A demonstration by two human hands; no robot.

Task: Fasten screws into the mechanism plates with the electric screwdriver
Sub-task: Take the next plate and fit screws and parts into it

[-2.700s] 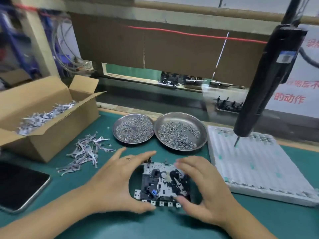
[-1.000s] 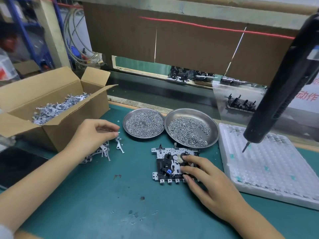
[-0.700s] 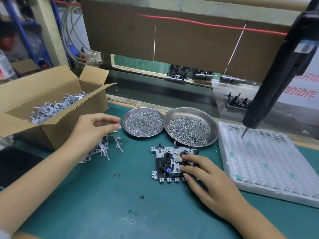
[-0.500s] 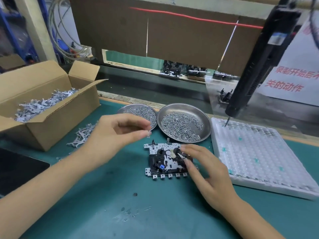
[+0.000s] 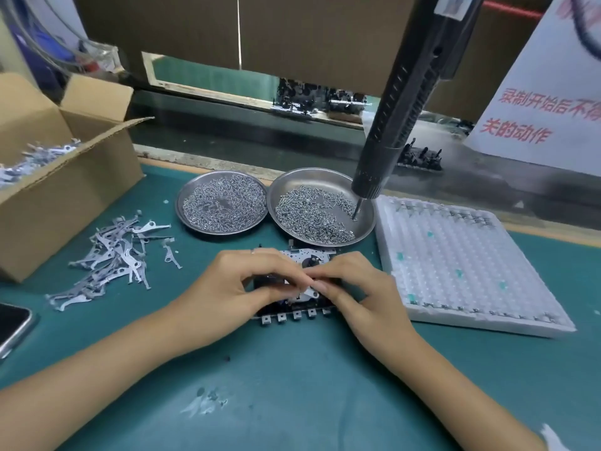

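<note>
Over the mechanism plate, both hands now meet, seemingly pinching something.

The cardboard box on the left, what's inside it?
The cardboard box holds a pile of small grey metal levers. Only the top of the pile shows; the box wall hides whatever is deeper.

Hanging screwdriver over right dish

Head-worn camera looks forward and down, close over the green mat.
</note>
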